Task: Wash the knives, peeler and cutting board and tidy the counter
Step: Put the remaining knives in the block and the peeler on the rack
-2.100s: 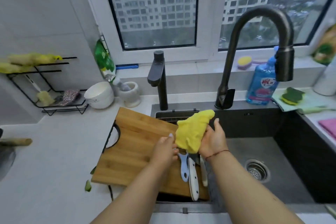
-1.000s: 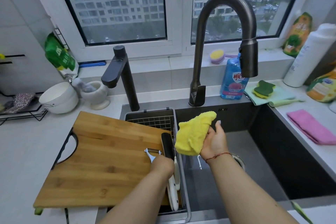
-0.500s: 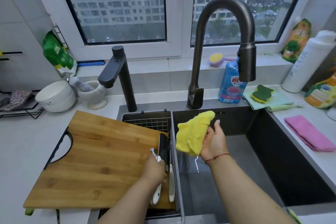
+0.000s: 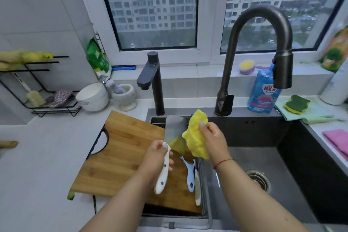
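Big windows sit behind the dark sink [image 4: 263, 165]. Left hand [image 4: 156, 158] grips a big knife [image 4: 170, 149] by its white handle over the cutting board [image 4: 120, 149]. Right hand [image 4: 212, 141] pinches a yellow cloth [image 4: 196, 137] beside the blade. A blue peeler [image 4: 189, 173] lies on the board.

We see a yellow cloth [image 4: 196, 135], a white-handled knife [image 4: 163, 172] with a grey blade, a pale blue peeler [image 4: 189, 172], a brown wooden cutting board [image 4: 122, 152], a dark grey sink [image 4: 263, 137] and a pink cloth [image 4: 337, 140].
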The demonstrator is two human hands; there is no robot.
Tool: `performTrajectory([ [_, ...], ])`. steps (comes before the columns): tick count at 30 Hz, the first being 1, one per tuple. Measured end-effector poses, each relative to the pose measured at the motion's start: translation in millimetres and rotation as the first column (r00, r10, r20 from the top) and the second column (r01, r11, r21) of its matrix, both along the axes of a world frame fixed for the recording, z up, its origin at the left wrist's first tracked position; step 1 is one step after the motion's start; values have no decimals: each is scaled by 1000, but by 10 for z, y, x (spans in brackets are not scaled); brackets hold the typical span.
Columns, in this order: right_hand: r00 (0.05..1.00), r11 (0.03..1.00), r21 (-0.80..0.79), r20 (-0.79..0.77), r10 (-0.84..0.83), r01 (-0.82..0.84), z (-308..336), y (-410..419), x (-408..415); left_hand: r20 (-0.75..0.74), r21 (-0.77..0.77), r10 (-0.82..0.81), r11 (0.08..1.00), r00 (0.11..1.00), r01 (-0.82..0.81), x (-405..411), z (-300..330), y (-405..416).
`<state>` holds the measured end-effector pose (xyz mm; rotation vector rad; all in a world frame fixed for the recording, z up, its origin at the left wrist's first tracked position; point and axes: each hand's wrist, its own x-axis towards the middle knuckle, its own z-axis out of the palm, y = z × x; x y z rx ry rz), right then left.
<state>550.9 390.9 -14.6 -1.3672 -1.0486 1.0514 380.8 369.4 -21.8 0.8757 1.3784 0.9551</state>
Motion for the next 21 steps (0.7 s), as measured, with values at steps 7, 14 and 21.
performTrajectory([
  [7, 844, 953, 77, 490, 219, -292, -62, -72, -412, -16, 80, -101, 992, 995, 102, -59, 254, -135],
  [14, 823, 973, 26, 540, 178, -228, -40, 127, -488, 6, 129, -184, 975, 983, 181, -117, 544, -297],
  [21, 972, 971, -223, 233, -33, 86, 89, 473, -194, 85, 113, -263, 961, 961, 253, -347, 613, -435],
])
